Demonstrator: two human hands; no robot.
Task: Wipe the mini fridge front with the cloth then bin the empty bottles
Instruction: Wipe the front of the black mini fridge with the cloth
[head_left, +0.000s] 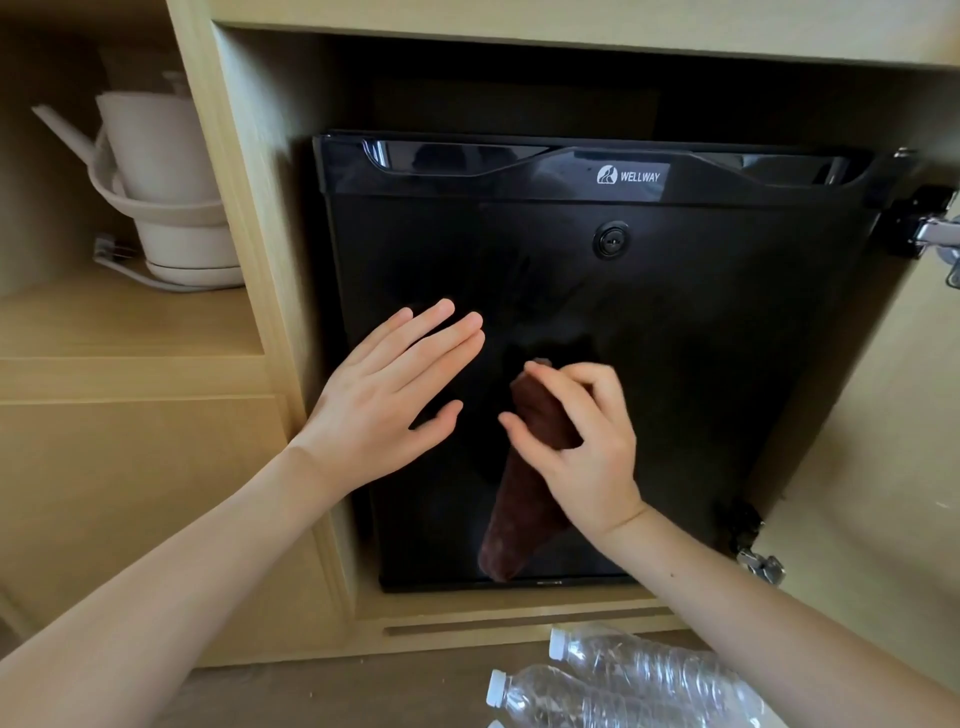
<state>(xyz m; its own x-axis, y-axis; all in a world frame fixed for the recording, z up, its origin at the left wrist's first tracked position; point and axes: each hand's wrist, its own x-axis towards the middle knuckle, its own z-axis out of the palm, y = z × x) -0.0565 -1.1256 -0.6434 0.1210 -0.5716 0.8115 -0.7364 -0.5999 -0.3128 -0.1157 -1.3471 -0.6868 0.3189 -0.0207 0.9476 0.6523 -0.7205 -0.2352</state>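
Head view. Mini fridge (701, 364), black front: wiping judged under way. Right hand (582, 441): grip pinching brown cloth (519, 519) at mid-door. Left hand (384, 400): fingers straight, holding nothing, left of cloth. Empty bottles (623, 670): lying on near floor, right; not yet binned.

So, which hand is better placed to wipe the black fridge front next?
The right hand: it grips the dark brown cloth in front of the glossy black mini fridge door. The left hand is open with straight fingers and holds nothing.
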